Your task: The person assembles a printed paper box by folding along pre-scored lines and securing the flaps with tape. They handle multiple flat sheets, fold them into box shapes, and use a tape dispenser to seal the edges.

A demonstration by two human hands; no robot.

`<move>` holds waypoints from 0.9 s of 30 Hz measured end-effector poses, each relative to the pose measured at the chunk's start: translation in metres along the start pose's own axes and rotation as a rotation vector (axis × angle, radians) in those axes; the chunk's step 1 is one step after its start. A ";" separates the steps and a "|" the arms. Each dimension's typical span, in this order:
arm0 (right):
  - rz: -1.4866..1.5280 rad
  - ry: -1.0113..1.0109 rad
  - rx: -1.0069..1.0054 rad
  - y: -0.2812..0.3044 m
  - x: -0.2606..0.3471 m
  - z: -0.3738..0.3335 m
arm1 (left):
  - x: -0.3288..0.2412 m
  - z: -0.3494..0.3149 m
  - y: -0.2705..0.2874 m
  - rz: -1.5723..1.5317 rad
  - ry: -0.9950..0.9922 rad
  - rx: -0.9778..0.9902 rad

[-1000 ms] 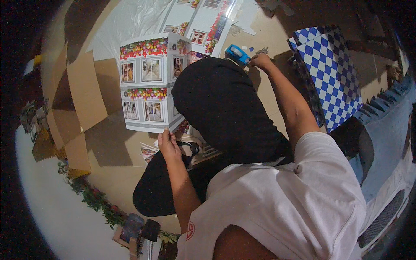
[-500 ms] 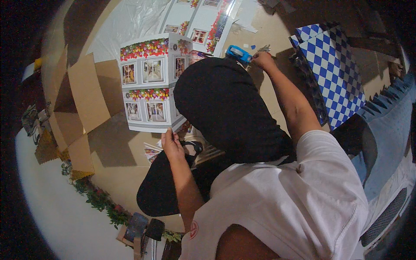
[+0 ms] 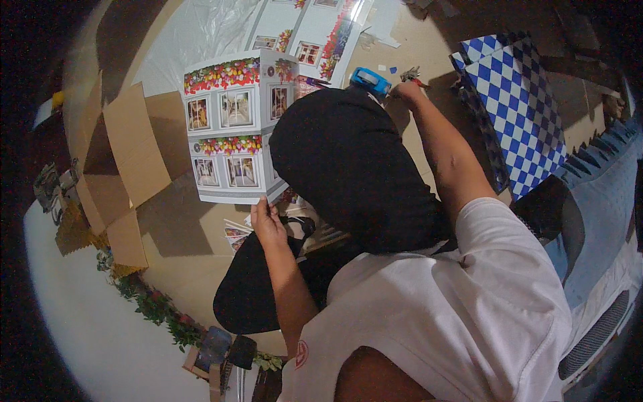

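Note:
My left hand is closed on the lower edge of a folded printed cardboard panel. The panel stands upright and shows grey walls, windows and rows of colourful flowers. Out past my raised knee, my right hand is at the right end of a blue tape dispenser. Its fingers are bent together in shadow, and what they pinch cannot be made out. My black-clad knee hides part of the panel's right side.
An open brown carton stands on the left. More printed sheets lie at the back beside clear plastic. Blue-and-white checked panels lean at the right. Small metal tools lie beyond my right hand. A leafy garland runs at lower left.
My right hand has shifted very slightly at the tape dispenser, which has moved a little to the right. My left hand and the panel hardly differ.

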State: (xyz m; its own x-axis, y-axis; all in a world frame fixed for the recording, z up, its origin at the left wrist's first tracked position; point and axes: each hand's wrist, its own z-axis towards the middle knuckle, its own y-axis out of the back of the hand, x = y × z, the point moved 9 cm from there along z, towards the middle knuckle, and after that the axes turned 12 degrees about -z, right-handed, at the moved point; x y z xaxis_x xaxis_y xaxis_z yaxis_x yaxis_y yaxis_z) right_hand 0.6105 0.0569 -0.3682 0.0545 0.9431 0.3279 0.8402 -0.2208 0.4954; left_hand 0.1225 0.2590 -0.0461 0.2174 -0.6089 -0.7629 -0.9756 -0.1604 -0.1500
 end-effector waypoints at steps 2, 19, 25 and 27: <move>-0.042 -0.038 -0.009 0.007 0.006 -0.007 | 0.000 -0.001 0.001 -0.005 -0.012 -0.009; -0.227 0.206 -0.254 0.035 0.038 -0.070 | -0.001 -0.005 -0.002 -0.034 -0.003 -0.011; -0.042 0.259 0.113 0.025 0.043 -0.091 | 0.004 0.005 0.006 -0.034 -0.006 0.033; -0.144 0.259 0.070 0.032 0.047 -0.096 | 0.004 0.006 0.004 -0.028 0.000 0.047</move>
State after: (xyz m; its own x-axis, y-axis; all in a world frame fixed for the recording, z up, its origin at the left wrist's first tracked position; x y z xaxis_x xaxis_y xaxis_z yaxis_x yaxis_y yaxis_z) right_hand 0.5882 0.0699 -0.2596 -0.1994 0.8667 0.4572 0.8648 -0.0638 0.4980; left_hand 0.1191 0.2602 -0.0536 0.2443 -0.6046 -0.7581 -0.9696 -0.1401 -0.2007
